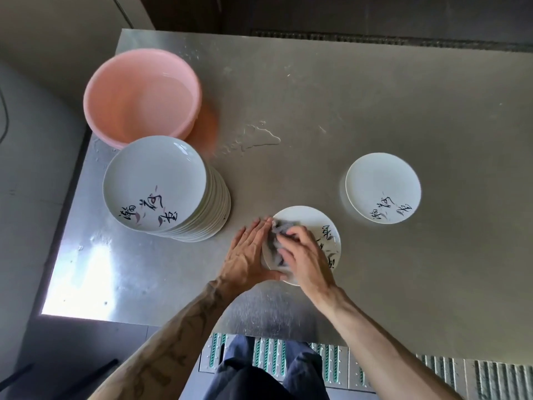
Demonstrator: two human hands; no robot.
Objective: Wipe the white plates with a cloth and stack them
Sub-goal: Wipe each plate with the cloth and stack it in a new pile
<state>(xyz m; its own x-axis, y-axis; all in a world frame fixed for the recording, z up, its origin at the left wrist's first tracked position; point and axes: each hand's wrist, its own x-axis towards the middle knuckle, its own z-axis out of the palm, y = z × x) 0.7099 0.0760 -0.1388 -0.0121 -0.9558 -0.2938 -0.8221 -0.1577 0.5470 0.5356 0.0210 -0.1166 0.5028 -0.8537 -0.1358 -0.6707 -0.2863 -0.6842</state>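
Observation:
A white plate with black brush lettering lies on the steel table near its front edge. My left hand lies flat against the plate's left rim, fingers straight. My right hand grips a crumpled grey cloth and presses it onto the plate. A tall stack of the same plates stands at the left. At the right sits a low stack of plates; I cannot tell how many it holds.
A pink plastic basin holding water stands at the table's back left, behind the tall stack. A puddle of water lies mid-table. The steel table ends at the left and front; a grated floor mat lies below.

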